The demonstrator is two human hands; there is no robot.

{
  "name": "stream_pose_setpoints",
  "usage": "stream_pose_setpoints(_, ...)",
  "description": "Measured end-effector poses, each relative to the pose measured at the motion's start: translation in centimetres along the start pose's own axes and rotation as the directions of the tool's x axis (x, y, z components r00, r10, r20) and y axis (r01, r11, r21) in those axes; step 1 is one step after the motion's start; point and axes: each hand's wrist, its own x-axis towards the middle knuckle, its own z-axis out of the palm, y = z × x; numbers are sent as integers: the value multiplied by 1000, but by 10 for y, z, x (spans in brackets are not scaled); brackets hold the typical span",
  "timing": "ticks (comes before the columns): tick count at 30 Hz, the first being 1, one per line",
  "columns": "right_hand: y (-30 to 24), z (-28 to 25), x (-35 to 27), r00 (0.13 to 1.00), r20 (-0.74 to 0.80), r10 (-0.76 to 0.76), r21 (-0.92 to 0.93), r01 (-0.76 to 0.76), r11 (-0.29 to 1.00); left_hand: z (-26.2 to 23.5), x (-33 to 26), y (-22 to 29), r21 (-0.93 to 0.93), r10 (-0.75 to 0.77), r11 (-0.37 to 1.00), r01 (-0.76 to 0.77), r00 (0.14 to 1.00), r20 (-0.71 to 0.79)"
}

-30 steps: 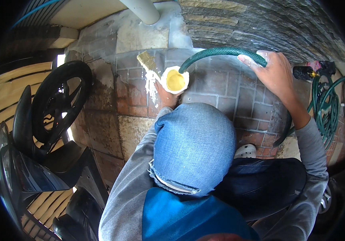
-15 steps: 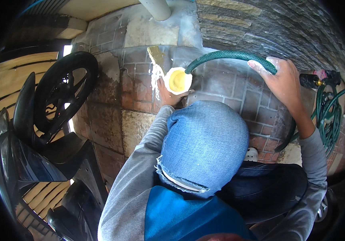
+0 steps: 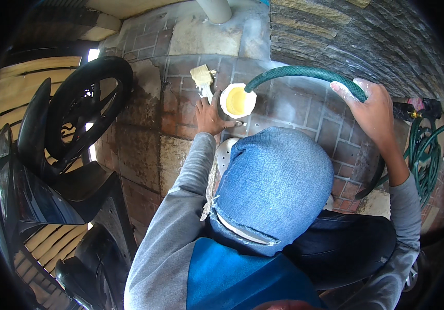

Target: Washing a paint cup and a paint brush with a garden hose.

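A green hose (image 3: 302,71) arches across from my right hand (image 3: 374,106), which is closed around it and has whitish residue on the fingers. The hose's far end meets the upper rim of a white cup (image 3: 225,107) with a yellowish inside. My left hand (image 3: 210,120) is beside the cup's lower left, fingers and thumb spread, apparently without a grip on it. Just beyond those fingers lies a paintbrush (image 3: 202,77) with pale yellow bristles; white coats its lower part, and whether a fingertip touches it is unclear.
A dark motorbike (image 3: 51,191) with a black wheel (image 3: 124,82) stands at left. A stone-clad wall (image 3: 346,36) rises at far right, with coiled green hose (image 3: 424,165) nearby. A white pipe (image 3: 216,10) meets the wet brick-patterned floor (image 3: 279,106) at the back. My denim-covered knee (image 3: 279,181) is in front.
My left hand has loosened from around the cup and spread its fingers. The brush sits lower, closer to the fingers. My right hand keeps hold of the hose; the whole view has shifted slightly.
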Motion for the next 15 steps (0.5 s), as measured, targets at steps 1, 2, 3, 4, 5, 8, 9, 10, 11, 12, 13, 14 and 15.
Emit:
stream_pose_setpoints(1,0,0,0,1000,-6,-18,8,19,1000,-5,-2,1,-13,28,1000,-28,1000,-2)
stream_pose_setpoints(2,0,0,-1,999,-24,-28,7,28,1000,-13,-3,2,22,0,1000,-1,1000,31)
stream_pose_setpoints(3,1,-1,-1,999,-17,-32,16,32,999,-24,-3,2,130,35,991,-32,999,-20)
stream_pose_setpoints(4,1,-1,-1,999,-14,-38,24,39,999,-34,-4,4,241,43,970,-40,999,-9)
stream_pose_setpoints(5,1,-1,-1,998,-28,-53,28,53,998,-44,-6,9,177,65,983,-40,988,-137)
stream_pose_setpoints(8,1,-2,-2,997,-48,-64,22,66,998,-77,-2,25,103,89,992,-67,969,-229)
stream_pose_setpoints(9,-1,-1,-2,998,-28,-65,32,65,997,-84,-2,32,-14,178,981,-192,932,-315)
stream_pose_setpoints(10,-2,-2,-2,997,-43,-70,32,71,997,-90,2,37,-139,258,944,-300,931,-260)
stream_pose_setpoints(11,-4,-2,-2,997,-61,-52,19,54,998,-91,4,45,-286,260,917,-278,961,-98)
stream_pose_setpoints(12,-6,-3,-2,995,-63,-82,36,85,996,-86,5,56,-442,347,832,-335,936,-55)
stream_pose_setpoints(13,-8,-5,-3,996,-42,-84,60,86,994,-78,7,65,-329,345,890,-316,938,31)
stream_pose_setpoints(14,-10,-7,-3,997,-32,-77,75,80,994,-69,10,74,-224,406,894,-388,913,39)
stream_pose_setpoints(15,-12,-9,-3,996,-28,-88,84,90,992,-60,18,78,-225,385,903,-367,922,44)
